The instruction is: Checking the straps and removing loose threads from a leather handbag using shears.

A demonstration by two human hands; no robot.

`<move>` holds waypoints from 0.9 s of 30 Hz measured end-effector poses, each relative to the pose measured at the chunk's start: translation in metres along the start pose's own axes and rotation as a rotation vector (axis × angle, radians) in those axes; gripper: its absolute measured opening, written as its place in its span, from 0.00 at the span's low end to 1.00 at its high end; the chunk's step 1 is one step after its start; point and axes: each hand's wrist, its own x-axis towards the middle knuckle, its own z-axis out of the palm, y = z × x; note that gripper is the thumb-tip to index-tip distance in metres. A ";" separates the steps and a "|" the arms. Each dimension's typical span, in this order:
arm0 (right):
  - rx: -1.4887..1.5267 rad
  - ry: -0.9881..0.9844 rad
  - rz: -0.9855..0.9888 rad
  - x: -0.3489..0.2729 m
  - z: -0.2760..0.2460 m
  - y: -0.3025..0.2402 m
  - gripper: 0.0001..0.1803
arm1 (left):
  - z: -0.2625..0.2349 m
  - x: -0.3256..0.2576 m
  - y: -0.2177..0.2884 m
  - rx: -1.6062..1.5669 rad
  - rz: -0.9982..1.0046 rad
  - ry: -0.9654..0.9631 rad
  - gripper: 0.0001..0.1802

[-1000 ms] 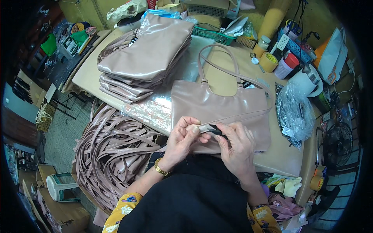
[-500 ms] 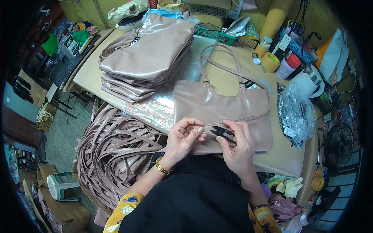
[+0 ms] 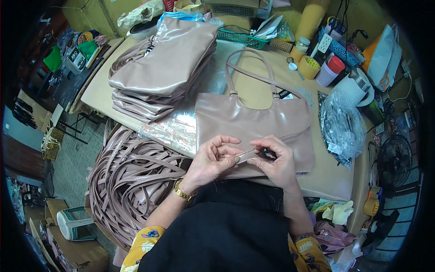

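Observation:
A glossy dusty-pink handbag (image 3: 226, 115) lies flat before me, its two thin handles (image 3: 229, 77) looped away from me. From its right side a handle curves back over the front panel to my hands. My left hand (image 3: 212, 158) pinches the narrow strap (image 3: 244, 155) between thumb and forefinger, the other fingers loosely curled. My right hand (image 3: 278, 163) pinches the strap's other side, with small black thread snips (image 3: 269, 154) tucked in its fingers. The snips' blades are mostly hidden. Any thread between my fingertips is too fine to make out.
Stacked pink bags (image 3: 158, 63) stand at the far left of the table (image 3: 331, 183). A box heaped with pink straps (image 3: 136, 177) is at my left. To the right lie a plastic-wrapped bundle (image 3: 342, 122), tape rolls (image 3: 309, 68) and a white kettle (image 3: 351, 88). A stool (image 3: 72, 222) stands lower left.
My right hand has turned and closed in; its fingers now pinch the strap, and the snips, earlier pointing at my left fingertips, are tucked back. The whole view has shifted slightly.

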 end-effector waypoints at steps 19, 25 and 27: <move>-0.032 0.131 0.138 -0.025 -0.004 0.004 0.23 | 0.022 0.005 -0.021 -0.440 -0.130 0.025 0.15; -0.078 0.138 0.155 -0.023 -0.002 -0.003 0.20 | 0.022 0.010 -0.034 -0.023 0.130 0.081 0.07; -0.263 0.184 0.070 -0.027 0.000 -0.006 0.17 | 0.025 0.010 -0.033 -0.009 0.191 0.143 0.06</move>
